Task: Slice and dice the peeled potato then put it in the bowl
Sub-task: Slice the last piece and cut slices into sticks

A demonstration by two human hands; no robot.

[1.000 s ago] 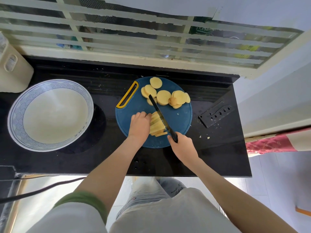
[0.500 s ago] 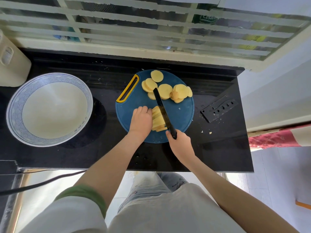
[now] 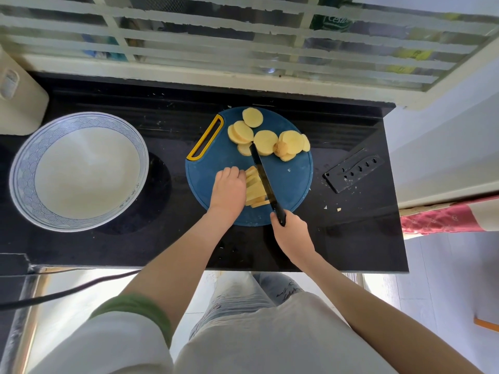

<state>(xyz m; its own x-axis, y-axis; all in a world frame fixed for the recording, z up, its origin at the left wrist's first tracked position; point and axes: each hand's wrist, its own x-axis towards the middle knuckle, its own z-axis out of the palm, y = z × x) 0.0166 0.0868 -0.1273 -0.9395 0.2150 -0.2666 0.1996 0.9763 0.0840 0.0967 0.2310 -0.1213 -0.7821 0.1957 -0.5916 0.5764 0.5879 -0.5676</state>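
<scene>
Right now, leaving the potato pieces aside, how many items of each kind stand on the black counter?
Bowl: 1
Cutting board: 1
Knife: 1
Knife sheath: 1
Cream container: 1
Total: 5

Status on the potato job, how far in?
Done: potato sliced; rounds lie on the far side of the board. In hand: left hand holds a stack of strips, right hand grips the knife, blade against the stack. Left: cutting the other rounds, dicing, transfer; the bowl has no potato in it.
</scene>
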